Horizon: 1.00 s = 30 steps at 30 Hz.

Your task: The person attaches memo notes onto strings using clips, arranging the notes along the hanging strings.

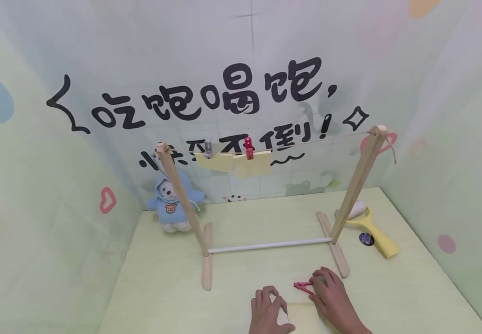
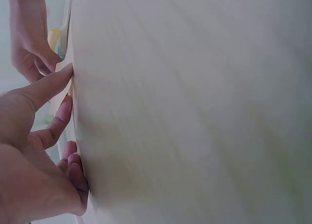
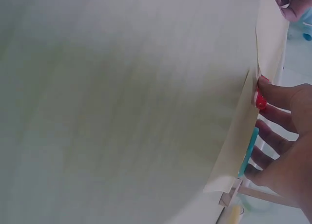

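My right hand [image 1: 334, 299] pinches a red clothespin [image 1: 303, 287] between thumb and index finger. Under the other fingers of that hand lies a teal-green clip [image 3: 248, 153], partly hidden. A pale yellow sheet of paper [image 1: 303, 319] lies on the table between my hands. In the right wrist view, the clothespin is beside this paper [image 3: 270, 36], and another pale paper strip [image 3: 233, 143] runs alongside. My left hand [image 1: 269, 311] rests at the sheet's left edge, with thumb and index finger apart and their tips down on it.
Ahead stands a wooden frame with a white crossbar [image 1: 266, 246] and a string. Yellow papers [image 1: 254, 168] hang from it under a red clothespin [image 1: 249, 147] and a grey clothespin [image 1: 208, 149]. A blue-clad plush toy [image 1: 170, 208], a yellow-handled roller [image 1: 380, 239] and a dark purple disc [image 1: 366, 239] lie around it.
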Each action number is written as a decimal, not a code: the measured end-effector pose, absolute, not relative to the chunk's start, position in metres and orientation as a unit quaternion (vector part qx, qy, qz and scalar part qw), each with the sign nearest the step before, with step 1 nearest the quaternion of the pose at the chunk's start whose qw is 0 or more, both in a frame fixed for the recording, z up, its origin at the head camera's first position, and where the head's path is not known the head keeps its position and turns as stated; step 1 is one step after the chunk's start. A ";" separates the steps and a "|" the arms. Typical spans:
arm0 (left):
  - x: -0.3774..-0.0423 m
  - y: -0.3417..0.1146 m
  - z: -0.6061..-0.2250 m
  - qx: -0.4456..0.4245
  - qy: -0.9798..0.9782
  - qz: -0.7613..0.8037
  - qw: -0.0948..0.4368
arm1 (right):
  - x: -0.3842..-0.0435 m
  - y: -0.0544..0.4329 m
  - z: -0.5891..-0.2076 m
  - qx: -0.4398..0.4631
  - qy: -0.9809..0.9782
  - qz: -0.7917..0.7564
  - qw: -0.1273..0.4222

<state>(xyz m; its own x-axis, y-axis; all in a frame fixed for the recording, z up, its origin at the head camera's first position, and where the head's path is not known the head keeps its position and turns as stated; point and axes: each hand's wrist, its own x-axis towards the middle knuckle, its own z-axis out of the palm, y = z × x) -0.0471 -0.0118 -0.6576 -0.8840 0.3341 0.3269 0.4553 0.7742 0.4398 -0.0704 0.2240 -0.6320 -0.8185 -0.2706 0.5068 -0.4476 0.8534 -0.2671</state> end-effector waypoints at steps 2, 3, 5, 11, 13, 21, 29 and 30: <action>-0.048 -0.013 -0.660 -0.214 -0.935 -0.255 0.125 | -0.070 0.223 -0.633 0.189 -0.934 0.193 0.234; -0.048 -0.013 -0.661 -0.213 -0.935 -0.255 0.126 | -0.070 0.222 -0.633 0.188 -0.933 0.194 0.236; -0.048 -0.012 -0.662 -0.209 -0.937 -0.252 0.125 | -0.070 0.221 -0.633 0.190 -0.931 0.195 0.242; -0.047 -0.010 -0.661 -0.193 -0.940 -0.249 0.128 | -0.074 0.223 -0.634 0.211 -0.912 0.211 0.282; -0.047 -0.009 -0.659 -0.191 -0.941 -0.256 0.116 | -0.075 0.225 -0.635 0.216 -0.901 0.226 0.302; -0.046 -0.008 -0.655 -0.188 -0.938 -0.272 0.100 | -0.070 0.224 -0.629 0.176 -0.901 0.268 0.294; -0.049 -0.013 -0.647 -0.167 -0.919 -0.357 0.006 | -0.064 0.217 -0.621 0.143 -0.905 0.286 0.279; -0.049 -0.015 -0.645 -0.167 -0.913 -0.372 -0.006 | -0.064 0.217 -0.619 0.149 -0.903 0.291 0.279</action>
<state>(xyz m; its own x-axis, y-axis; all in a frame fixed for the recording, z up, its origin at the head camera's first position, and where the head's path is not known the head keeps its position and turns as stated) -0.0494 -0.0149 -0.6448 -0.9439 0.3099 0.1143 0.3016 0.6673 0.6810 -0.0636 0.2168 -0.6193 -0.8001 -0.1077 0.5901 -0.4319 0.7861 -0.4421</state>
